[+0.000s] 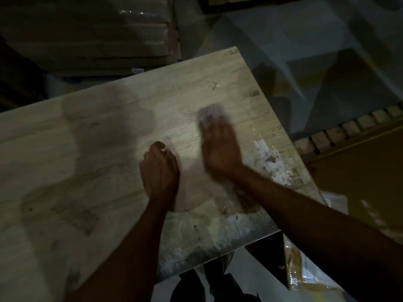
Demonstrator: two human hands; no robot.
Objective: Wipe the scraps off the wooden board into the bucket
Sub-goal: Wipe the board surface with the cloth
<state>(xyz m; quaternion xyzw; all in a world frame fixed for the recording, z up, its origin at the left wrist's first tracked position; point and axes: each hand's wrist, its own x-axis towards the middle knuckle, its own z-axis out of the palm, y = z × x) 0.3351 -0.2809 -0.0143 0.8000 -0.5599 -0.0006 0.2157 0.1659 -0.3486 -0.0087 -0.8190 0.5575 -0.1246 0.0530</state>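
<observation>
A large pale wooden board (91, 153) fills the left and middle of the head view, tilted with its right corner toward me. Its right and near edges carry white and brown stains and small scraps (270, 158). My right hand (220, 147) lies flat on the board, blurred by motion, with its fingers over a pale cloth or pad (210, 111); I cannot tell whether it grips the pad. My left hand (160, 171) rests on the board beside it, fingers loosely curled, holding nothing that I can see. No bucket is in view.
Stacked boards wrapped in plastic (87, 33) lie beyond the board's far edge. A yellow-brown panel with a slotted edge (359, 153) stands at the right. Plastic-wrapped packaging (305, 275) lies on the floor at the lower right. The scene is dim.
</observation>
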